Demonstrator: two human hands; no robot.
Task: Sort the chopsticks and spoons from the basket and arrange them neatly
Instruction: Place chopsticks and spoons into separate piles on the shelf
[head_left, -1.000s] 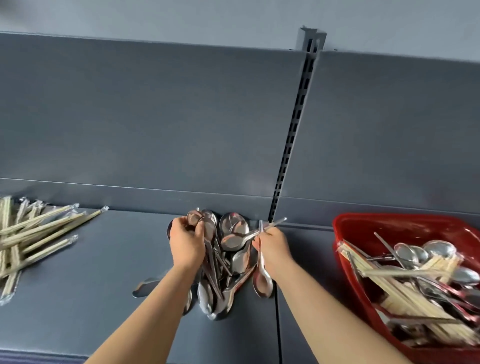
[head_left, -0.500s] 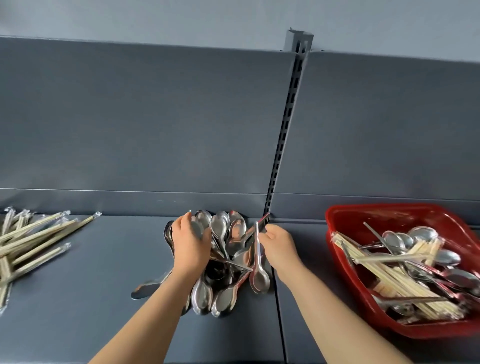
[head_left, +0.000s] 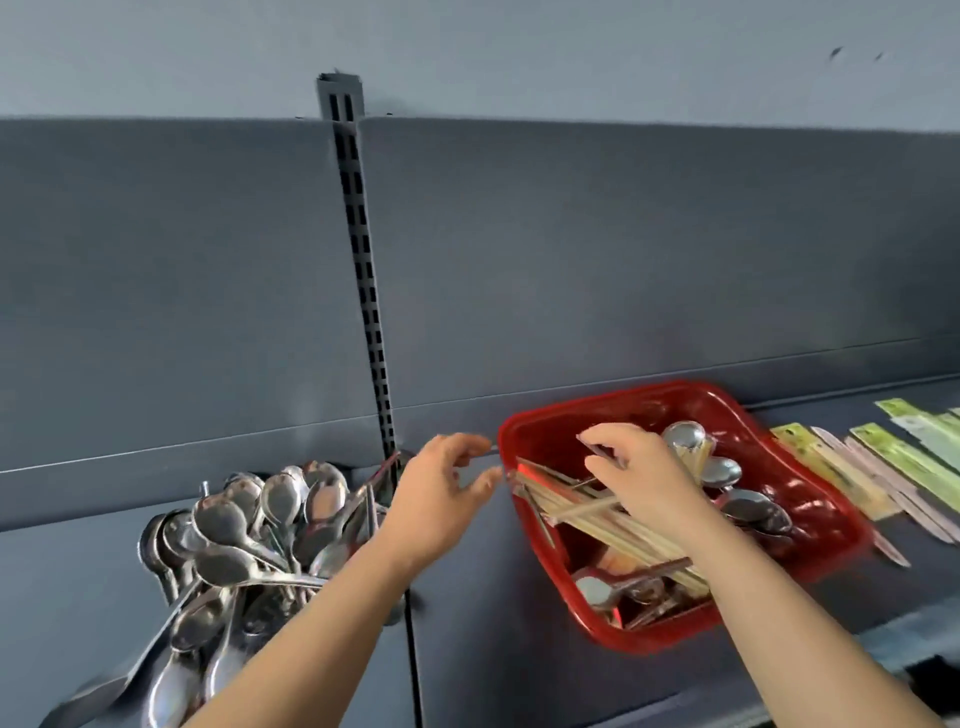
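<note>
Toward the right of the shelf (head_left: 493, 654), close to its rear edge, a red basket (head_left: 828, 522) sits tilted in view, holding a loose bundle of bare wooden chopsticks (head_left: 613, 525) that lies slantwise from its left wall to its near wall, with several metal spoons (head_left: 722, 473) beside and under them. The right hand (head_left: 641, 475) is over the basket, just above the chopsticks, fingers bent downward; blur makes it impossible to tell whether its grip is grasping anything. The left hand (head_left: 441, 499) hangs in the air just left of the basket's left rim, its grip released, fingers spread and loosely bent, holding nothing. Left of that hand, a pile of sorted spoons (head_left: 249, 525) lies on the shelf, bowls toward the rear edge, handles crossing toward the front edge. Right of the basket, paper-wrapped chopsticks (head_left: 883, 467) lie side by side on the shelf. A slotted upright (head_left: 363, 291) rises behind, between pile and basket.
</note>
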